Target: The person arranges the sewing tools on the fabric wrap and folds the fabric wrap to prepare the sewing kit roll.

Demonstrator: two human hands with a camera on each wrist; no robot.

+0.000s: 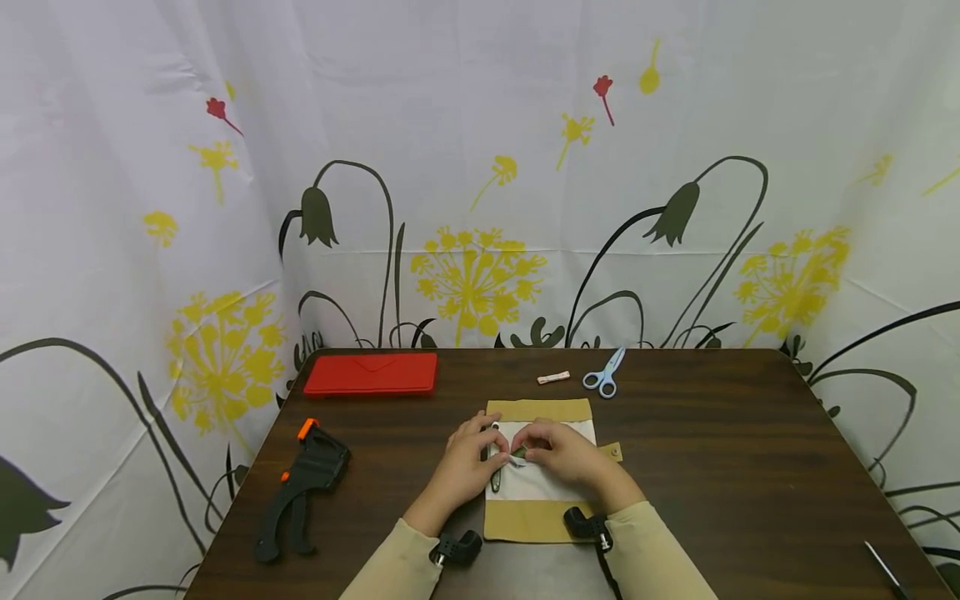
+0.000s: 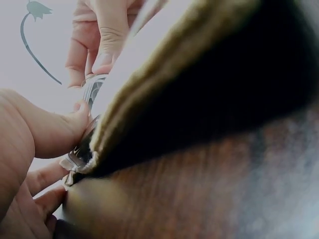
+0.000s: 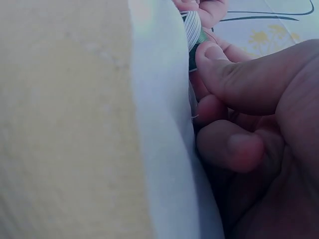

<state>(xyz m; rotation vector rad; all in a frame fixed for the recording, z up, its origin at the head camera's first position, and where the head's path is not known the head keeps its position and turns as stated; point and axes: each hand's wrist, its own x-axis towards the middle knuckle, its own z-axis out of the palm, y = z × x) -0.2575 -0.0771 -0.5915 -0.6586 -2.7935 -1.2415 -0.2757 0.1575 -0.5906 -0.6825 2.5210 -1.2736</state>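
An unfolded cloth pouch [image 1: 536, 521], tan at both ends and white in the middle, lies on the table before me. My right hand [image 1: 562, 450] pinches a small winding of thread [image 3: 194, 35], its strands white and green, at the white cloth. From the other side my left hand [image 1: 467, 462] pinches the white cloth, its thumb close by the thread. Along the pouch's left side lies a large dark safety pin [image 1: 496, 481], partly covered by the left hand. In the left wrist view, the raised pouch edge hides part of the thread.
A red case [image 1: 371, 374] lies at the back left, and a black-and-orange clamp [image 1: 306, 490] at the left. Behind the pouch are a small pale strip [image 1: 553, 377] and light blue scissors [image 1: 606, 375]. A pen-like stick [image 1: 885, 569] lies at the front right.
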